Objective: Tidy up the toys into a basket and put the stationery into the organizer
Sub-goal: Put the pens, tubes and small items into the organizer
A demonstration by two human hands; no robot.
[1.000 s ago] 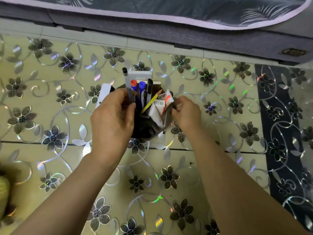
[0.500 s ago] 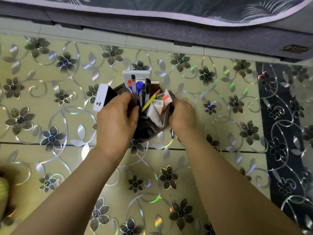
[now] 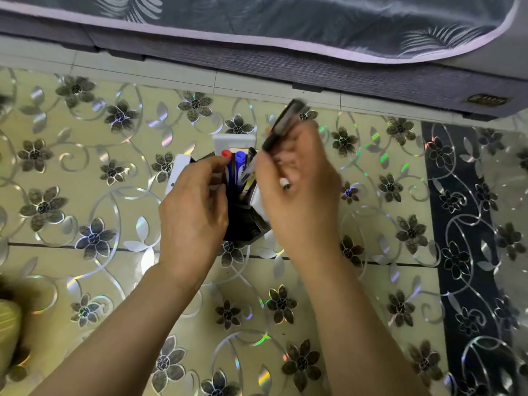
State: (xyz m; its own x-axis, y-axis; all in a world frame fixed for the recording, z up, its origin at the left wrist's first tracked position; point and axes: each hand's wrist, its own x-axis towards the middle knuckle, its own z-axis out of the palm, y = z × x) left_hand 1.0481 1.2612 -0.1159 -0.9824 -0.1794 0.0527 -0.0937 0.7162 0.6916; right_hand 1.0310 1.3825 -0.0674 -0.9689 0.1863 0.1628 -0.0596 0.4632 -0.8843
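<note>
At centre of the flowered floor (image 3: 371, 295) stands a dark organizer (image 3: 243, 218), holding a red-capped marker (image 3: 226, 153), a blue-capped marker (image 3: 240, 158), a black pen and white cards. Right hand (image 3: 297, 190), at 3 o'clock of it, grips a blurred black pen (image 3: 281, 125) tilted toward 1 o'clock. Left hand (image 3: 194, 201) clasps the organizer's 9 o'clock side. Bed frame (image 3: 314, 70) runs across 12 o'clock.

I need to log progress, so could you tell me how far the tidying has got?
The organizer already holds a red-capped marker, a blue-capped marker and other pens. In hand: the right hand grips a dark pen above it, blurred, while the left hand steadies it. No loose stationery shows on the floor; toys and basket cannot be judged.
</note>
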